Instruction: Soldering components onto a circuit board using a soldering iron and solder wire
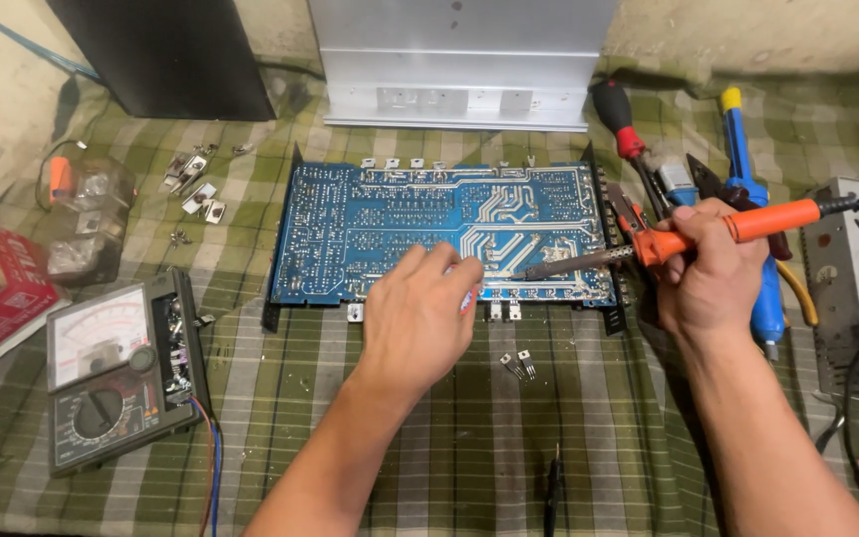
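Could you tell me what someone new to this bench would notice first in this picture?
The big blue circuit board lies solder side up in the middle of the checked cloth. The right hand holds an orange soldering iron with its tip at the board's lower edge, where the left hand rests. A meter with its case open lies at lower left, and a silver heatsink stands behind the board.

Analog multimeter point(111, 373), red-handled screwdriver point(616, 117), heatsink point(459, 60)

An informal electronics repair bench is showing here: an analogue multimeter point(116, 373), a blue circuit board point(390, 224), screwdrivers point(620, 124) and a soldering iron point(688, 239) are lying on a green checked cloth point(449, 438).
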